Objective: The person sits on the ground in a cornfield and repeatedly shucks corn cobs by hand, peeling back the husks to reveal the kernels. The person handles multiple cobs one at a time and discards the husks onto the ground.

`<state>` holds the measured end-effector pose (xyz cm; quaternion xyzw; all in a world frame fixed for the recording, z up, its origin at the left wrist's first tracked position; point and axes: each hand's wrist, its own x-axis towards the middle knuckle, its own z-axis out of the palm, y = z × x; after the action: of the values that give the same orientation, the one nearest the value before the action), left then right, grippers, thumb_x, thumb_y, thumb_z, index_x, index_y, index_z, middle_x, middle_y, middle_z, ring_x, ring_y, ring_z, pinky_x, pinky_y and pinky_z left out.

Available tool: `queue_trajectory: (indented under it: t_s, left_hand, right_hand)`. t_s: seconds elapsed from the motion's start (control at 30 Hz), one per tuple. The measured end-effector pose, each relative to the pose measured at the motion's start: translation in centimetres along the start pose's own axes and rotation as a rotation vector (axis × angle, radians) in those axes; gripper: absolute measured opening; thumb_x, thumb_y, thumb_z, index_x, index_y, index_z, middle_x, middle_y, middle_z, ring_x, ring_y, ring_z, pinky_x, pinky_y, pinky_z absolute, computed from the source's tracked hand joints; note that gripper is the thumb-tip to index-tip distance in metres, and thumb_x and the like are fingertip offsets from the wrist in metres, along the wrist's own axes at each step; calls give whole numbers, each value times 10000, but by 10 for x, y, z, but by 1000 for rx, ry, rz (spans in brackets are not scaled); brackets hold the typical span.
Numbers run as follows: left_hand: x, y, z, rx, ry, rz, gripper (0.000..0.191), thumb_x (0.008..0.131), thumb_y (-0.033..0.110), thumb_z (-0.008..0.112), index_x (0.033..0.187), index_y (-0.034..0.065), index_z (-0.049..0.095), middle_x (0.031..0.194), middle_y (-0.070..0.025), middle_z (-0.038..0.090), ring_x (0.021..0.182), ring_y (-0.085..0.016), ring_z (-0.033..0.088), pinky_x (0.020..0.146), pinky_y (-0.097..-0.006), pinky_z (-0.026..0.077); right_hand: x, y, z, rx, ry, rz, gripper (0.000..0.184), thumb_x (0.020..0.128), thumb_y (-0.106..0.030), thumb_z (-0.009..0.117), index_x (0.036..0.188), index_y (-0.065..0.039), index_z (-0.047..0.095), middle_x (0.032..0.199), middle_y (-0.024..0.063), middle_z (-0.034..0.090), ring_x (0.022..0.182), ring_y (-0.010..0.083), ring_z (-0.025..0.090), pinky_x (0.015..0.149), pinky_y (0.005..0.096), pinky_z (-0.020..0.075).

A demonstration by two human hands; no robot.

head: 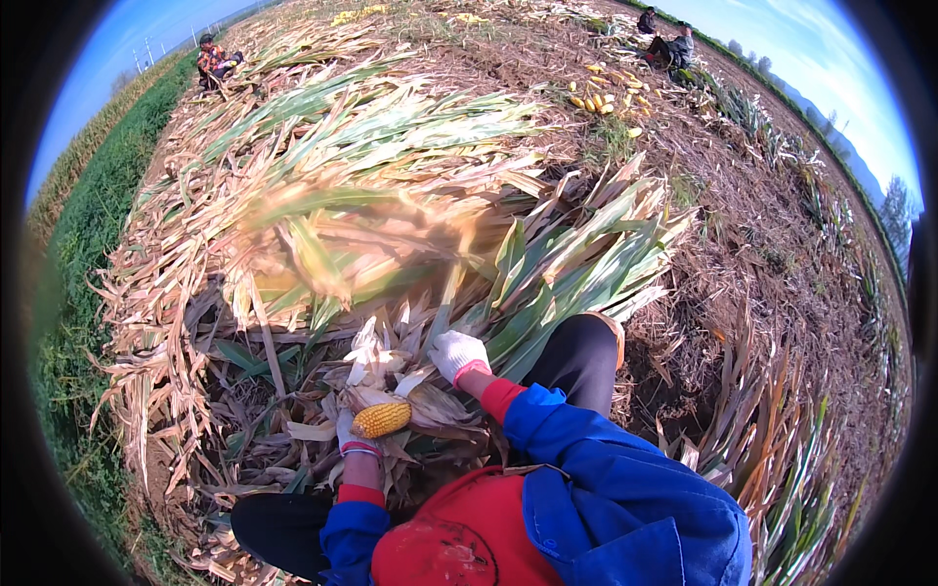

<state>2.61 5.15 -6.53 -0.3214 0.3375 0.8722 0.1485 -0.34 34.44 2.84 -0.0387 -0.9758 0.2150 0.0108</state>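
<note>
My left hand, in a white glove with a pink cuff, holds a husked ear of yellow corn. The ear's kernels are bare, and part of the hand is hidden behind it. Pale, peeled-back husks lie just beyond this hand. My right hand, gloved the same way, is closed in a fist on a corn stalk that leads away from me. Its grip is partly hidden by the fist. Blurred dry stalks and leaves spread in front of both hands.
Green corn leaves lie beside my right knee. Several yellow ears are piled farther off on the bare soil. One person sits at the far left, two more at the far right. A green strip borders the left.
</note>
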Motion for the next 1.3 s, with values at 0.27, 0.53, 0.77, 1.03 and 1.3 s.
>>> queue_trajectory:
  t_s: [0.27, 0.53, 0.77, 1.03, 1.3]
  left_hand:
    - [-2, 0, 3, -13, -27, -21, 603, 1087, 506, 339, 1382, 44, 590, 1292, -212, 675, 1101, -399, 692, 954, -550, 586]
    - [2, -2, -4, 4, -34, -25, 566, 1085, 462, 342, 1381, 52, 595, 1297, -201, 677, 1105, -396, 692, 965, -544, 583]
    - [6, -3, -1, -53, -87, -13, 595, 1084, 513, 356, 1382, 53, 588, 1307, -203, 669, 1140, -405, 670, 998, -574, 554]
    - [-3, -1, 8, 20, 10, -17, 532, 1098, 437, 351, 1360, 61, 619, 1292, -158, 684, 1115, -351, 687, 972, -508, 578]
    - [11, -5, -9, -21, 6, -7, 568, 1104, 460, 334, 1379, 38, 597, 1299, -194, 678, 1110, -381, 692, 966, -531, 584]
  right_hand:
    - [0, 1, 2, 9, 22, -17, 297, 922, -370, 649, 897, -86, 734, 941, 168, 732, 929, 387, 705, 809, 508, 559]
    - [0, 0, 0, -2, 29, -26, 298, 923, -375, 650, 906, -90, 738, 941, 165, 735, 933, 381, 708, 811, 502, 562]
    - [1, -1, -1, -9, -3, -4, 304, 919, -377, 654, 910, -86, 744, 948, 165, 738, 946, 374, 711, 818, 495, 567]
    - [1, 0, 0, -8, -2, -3, 311, 918, -381, 655, 919, -84, 750, 951, 168, 740, 948, 378, 712, 819, 495, 568]
    - [0, -1, -1, -3, 12, -7, 309, 917, -381, 654, 915, -87, 749, 945, 168, 739, 937, 381, 713, 812, 497, 569]
